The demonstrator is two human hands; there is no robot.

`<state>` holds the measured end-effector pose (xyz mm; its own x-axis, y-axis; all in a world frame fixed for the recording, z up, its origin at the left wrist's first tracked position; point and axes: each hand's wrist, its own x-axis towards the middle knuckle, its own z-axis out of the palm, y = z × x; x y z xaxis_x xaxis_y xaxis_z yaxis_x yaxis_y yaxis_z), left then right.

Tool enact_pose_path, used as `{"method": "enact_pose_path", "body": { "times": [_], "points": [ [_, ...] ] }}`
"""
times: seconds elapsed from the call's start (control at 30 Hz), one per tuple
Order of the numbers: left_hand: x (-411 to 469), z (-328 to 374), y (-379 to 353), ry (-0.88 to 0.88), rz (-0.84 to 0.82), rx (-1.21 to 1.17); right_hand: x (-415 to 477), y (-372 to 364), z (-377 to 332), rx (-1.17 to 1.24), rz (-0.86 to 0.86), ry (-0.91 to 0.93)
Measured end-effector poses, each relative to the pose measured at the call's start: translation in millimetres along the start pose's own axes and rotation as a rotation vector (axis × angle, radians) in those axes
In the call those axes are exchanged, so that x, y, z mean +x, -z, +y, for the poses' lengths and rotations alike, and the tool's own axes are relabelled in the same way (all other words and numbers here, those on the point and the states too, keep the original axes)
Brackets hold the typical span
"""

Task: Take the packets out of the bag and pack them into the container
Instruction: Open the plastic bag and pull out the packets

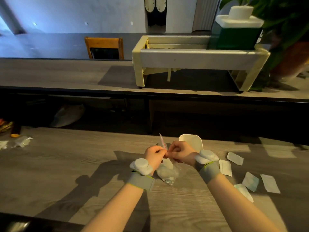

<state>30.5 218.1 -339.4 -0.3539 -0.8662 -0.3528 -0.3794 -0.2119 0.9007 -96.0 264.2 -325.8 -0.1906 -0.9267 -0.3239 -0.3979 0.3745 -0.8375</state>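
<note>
both hands meet over the near table (66, 173). left hand (154, 156) and right hand (179, 153) each pinch the top edge of a clear bag (167, 171); its bulging lower end rests on the wood. white container (192, 141) stands just behind the right hand, partly hidden by it. five white packets (235, 158) lie scattered to the right. clear wrappers (22, 141) sit at far left. cream rack (192, 59) on the far table.
</note>
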Motion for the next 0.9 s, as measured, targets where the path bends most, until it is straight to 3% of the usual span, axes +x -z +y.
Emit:
{"method": "enact_pose_path", "body": {
  "times": [0.17,0.5,0.67,0.8,0.9],
  "points": [
    [-2.9,0.0,6.9,-0.01,-0.039,0.049,-3.2,-4.8,-1.1,-0.044,0.017,-0.031],
    [-10.7,11.0,10.9,-0.25,-0.102,0.535,-12.0,-5.4,-2.4,-0.105,0.031,0.079],
    [-6.6,5.9,39.3,-0.212,-0.042,0.654,-17.7,35.4,6.8,-0.3,0.229,0.094],
    [-5.2,2.1,64.4,-0.169,-0.025,0.712,-21.1,60.0,18.0,-0.397,0.265,0.042],
    [-5.4,4.4,68.7,-0.15,-0.024,0.674,-22.3,57.8,20.3,-0.288,0.329,0.022]
  ]
}}
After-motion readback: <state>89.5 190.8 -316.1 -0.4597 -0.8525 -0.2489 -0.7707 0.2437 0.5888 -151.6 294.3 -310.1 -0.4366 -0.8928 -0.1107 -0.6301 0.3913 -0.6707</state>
